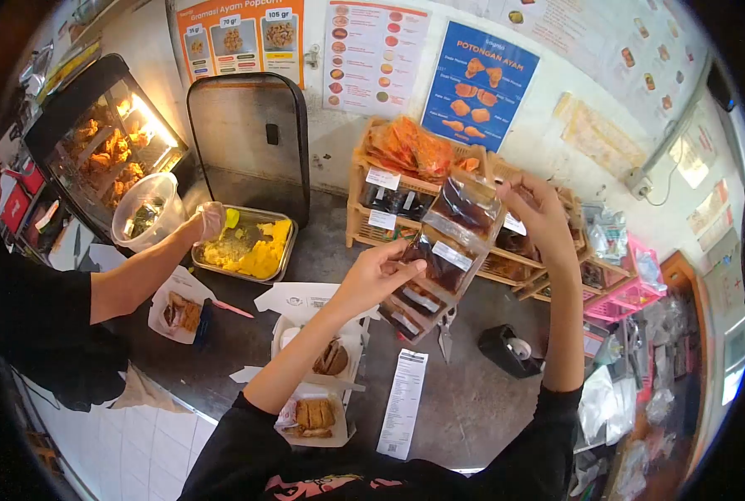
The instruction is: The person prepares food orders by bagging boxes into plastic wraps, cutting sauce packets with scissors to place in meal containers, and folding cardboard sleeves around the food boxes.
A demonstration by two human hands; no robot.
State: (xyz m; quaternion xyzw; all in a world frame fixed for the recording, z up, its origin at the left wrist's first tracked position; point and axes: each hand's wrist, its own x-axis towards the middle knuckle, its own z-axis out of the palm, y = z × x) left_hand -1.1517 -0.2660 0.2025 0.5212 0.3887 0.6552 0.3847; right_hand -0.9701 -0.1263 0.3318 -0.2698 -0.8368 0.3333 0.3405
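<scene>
A strip of clear sachets with dark brown sauce (pixel 449 259) hangs between my two hands above the counter. My left hand (pixel 381 277) pinches the strip's left edge near the middle. Higher up, my right hand (pixel 531 204) grips its top right corner. Wooden racks (pixel 356 219) with red-orange packets (pixel 406 150) and dark sachets stand behind the strip. Below my left forearm lie open white food boxes, one with a round brown patty (pixel 330 357) and one with sliced fried food (pixel 314 415). A long printed receipt (pixel 403 405) lies under the strip, beside scissors (pixel 446 334).
At the left, a co-worker's gloved hand (pixel 212 224) reaches to a metal tray of yellow food (pixel 260 250). A clear tub (pixel 149 213), a lit display case (pixel 109 142) and another food box (pixel 180 307) are nearby. A black tape dispenser (pixel 510 351) sits at the right.
</scene>
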